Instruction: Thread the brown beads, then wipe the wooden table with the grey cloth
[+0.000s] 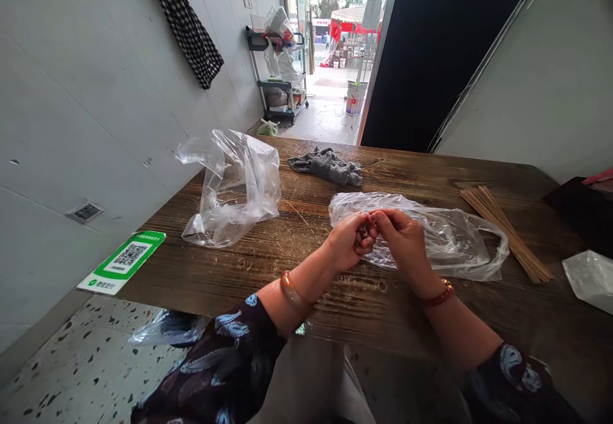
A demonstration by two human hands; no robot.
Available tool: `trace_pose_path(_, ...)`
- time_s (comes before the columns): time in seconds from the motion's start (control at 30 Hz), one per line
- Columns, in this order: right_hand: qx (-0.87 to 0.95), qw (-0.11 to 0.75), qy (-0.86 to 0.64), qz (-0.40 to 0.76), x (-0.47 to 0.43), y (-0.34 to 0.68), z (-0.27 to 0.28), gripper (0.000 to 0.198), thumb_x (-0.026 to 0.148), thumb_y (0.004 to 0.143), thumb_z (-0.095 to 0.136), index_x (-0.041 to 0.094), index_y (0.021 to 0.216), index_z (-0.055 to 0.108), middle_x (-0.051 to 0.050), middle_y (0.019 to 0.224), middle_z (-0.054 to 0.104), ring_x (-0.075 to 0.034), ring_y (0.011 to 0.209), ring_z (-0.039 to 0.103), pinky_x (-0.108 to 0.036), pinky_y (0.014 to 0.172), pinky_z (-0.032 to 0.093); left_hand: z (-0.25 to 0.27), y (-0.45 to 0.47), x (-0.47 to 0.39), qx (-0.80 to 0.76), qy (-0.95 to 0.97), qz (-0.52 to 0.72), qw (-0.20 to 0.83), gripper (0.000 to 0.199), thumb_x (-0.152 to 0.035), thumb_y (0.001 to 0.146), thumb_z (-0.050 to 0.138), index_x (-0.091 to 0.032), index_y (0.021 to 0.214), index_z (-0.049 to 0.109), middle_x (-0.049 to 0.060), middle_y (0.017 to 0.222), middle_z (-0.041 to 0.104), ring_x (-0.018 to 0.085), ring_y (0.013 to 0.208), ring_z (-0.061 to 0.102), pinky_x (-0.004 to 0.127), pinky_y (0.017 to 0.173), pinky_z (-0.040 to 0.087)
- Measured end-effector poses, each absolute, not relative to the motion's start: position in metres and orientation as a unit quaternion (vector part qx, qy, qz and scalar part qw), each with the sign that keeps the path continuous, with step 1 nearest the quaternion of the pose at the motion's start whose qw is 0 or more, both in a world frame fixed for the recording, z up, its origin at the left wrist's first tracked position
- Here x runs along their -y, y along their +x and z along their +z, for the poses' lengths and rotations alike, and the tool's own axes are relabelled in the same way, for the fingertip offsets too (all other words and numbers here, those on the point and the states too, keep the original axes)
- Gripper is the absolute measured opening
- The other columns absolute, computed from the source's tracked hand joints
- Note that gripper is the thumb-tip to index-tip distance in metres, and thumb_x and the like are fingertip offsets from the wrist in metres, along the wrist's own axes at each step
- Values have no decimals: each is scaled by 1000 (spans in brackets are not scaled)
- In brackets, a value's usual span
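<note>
My left hand (348, 241) is curled round a cluster of small brownish pieces (363, 234), whose kind I cannot make out. Thumb and fingers of my right hand (401, 240) are pinched together at the left fingertips; whatever is between them is too small to name. Both hands are held over a clear plastic bag (445, 235) that lies crumpled on the dark wooden table (268, 267). To the right of that bag rests a bundle of thin wooden sticks (510, 235).
Another clear plastic bag (234, 188) stands loosely at the left. A grey cloth (328, 165) lies near the far edge. At the left edge is a green QR-code sign (124, 261), and a white translucent packet (591, 277) sits far right. Beyond is a wheeled cart (278, 82).
</note>
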State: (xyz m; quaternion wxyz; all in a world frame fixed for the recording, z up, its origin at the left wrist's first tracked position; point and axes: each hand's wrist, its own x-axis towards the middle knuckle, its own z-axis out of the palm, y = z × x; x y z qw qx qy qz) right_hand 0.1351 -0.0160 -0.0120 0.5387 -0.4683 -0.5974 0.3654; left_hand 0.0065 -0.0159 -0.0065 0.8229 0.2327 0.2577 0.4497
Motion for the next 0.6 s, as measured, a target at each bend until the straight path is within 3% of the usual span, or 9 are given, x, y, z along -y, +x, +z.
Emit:
trace_pose_path(0.13, 659, 509, -487, 263, 20, 136, -5, 23, 41, 87, 61, 21, 86, 74, -1, 75, 65, -14, 65, 60, -29, 66, 49, -6, 7, 15, -281, 220, 437, 826, 24, -30, 88, 54, -14, 71, 55, -1, 57, 53, 4, 37, 43, 13, 33, 19)
trace_pose_path(0.4, 670, 512, -469, 262, 20, 137, -6, 22, 40, 87, 62, 21, 83, 74, -2, 78, 67, -15, 70, 62, -29, 67, 49, -9, 7, 13, -279, 218, 426, 833, 26, -31, 91, 50, -13, 74, 57, -1, 56, 52, 4, 37, 43, 12, 32, 21)
trace_pose_path(0.6, 577, 558, -458, 383, 15, 139, -9, 29, 48, 88, 57, 21, 89, 66, -2, 76, 68, -13, 62, 60, -26, 57, 48, -4, 5, 14, -281, 234, 444, 818, 27, -28, 93, 50, -14, 70, 53, -2, 57, 51, 2, 36, 37, 11, 33, 19)
